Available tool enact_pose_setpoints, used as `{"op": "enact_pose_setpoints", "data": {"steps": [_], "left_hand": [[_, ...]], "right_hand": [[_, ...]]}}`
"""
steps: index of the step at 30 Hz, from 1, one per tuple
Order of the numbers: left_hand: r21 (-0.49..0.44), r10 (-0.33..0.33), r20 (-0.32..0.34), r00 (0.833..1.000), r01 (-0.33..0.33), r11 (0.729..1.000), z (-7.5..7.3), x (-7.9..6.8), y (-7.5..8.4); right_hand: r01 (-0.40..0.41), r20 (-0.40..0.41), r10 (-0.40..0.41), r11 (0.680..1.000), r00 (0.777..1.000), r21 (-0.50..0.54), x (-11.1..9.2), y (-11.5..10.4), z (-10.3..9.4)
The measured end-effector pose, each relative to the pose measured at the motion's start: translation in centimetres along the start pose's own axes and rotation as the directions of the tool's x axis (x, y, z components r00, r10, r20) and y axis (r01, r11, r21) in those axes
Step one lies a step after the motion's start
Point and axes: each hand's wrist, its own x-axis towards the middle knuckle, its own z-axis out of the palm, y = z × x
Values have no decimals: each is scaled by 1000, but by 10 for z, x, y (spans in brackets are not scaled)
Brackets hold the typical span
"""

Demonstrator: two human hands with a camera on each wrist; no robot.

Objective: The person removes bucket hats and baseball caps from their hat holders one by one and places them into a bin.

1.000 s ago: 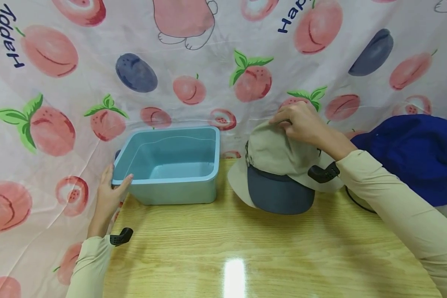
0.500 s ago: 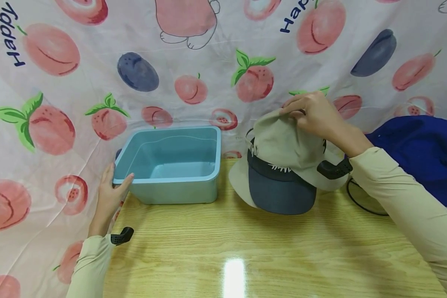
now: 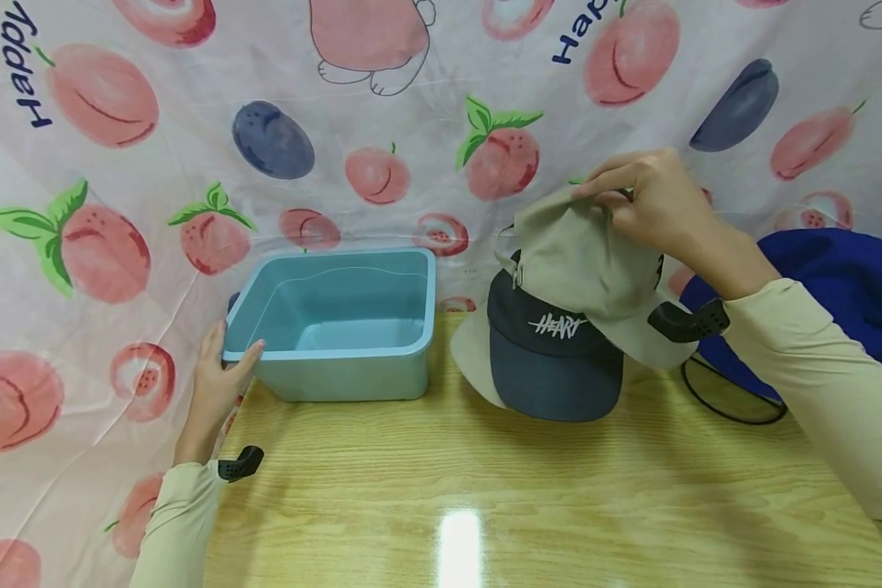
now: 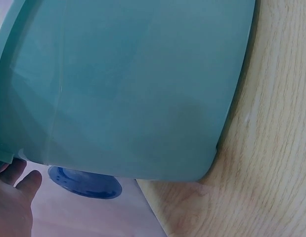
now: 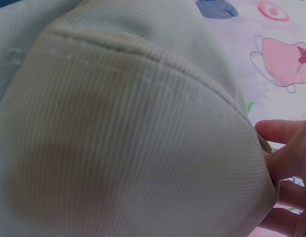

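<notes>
My right hand [image 3: 650, 200] pinches the crown of a beige baseball cap [image 3: 588, 253], lifting it so it tilts. In the right wrist view the cap's ribbed cloth [image 5: 143, 138] fills most of the picture, with thumb and fingertips at its edge. Below it sits a dark navy cap [image 3: 554, 376] lettered "HEART", on top of another hat with a beige brim [image 3: 472, 359], mostly hidden. At the left, my left hand [image 3: 216, 388] grips the front left corner of a light blue plastic bin [image 3: 338, 376], thumb over the rim. Its wall [image 4: 133, 98] fills the left wrist view.
A royal blue hat [image 3: 838, 286] stands at the right, partly behind my right forearm. A black-edged brim [image 3: 735, 392] lies under it. All rest on a wood-grain table [image 3: 382, 482] against a fruit-printed cloth [image 3: 412, 106].
The right hand has moved up and right with the beige cap, baring the navy cap's lettered front beneath it. The left hand and the bin have stayed in place.
</notes>
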Motion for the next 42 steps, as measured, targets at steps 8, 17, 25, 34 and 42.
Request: {"op": "enact_pose_setpoints", "data": {"steps": [8, 17, 25, 34, 42], "left_hand": [[-5, 5, 7, 1000, -5, 1000, -1, 1, -2], [6, 6, 13, 1000, -6, 1000, -1, 1, -1], [-3, -5, 14, 1000, 5, 1000, -1, 1, -2], [10, 2, 6, 1000, -2, 1000, -1, -1, -1], [20, 28, -11, 1000, -28, 999, 0, -1, 2]], "right_hand": [[-9, -34, 8, 1000, 999, -30, 9, -9, -15], [40, -43, -41, 999, 998, -30, 28, -18, -24], [50, -33, -50, 999, 998, 0, 50, -36, -22], [73, -20, -72, 996, 997, 51, 71, -52, -12], [61, -23, -60, 996, 998, 58, 90, -63, 0]]}}
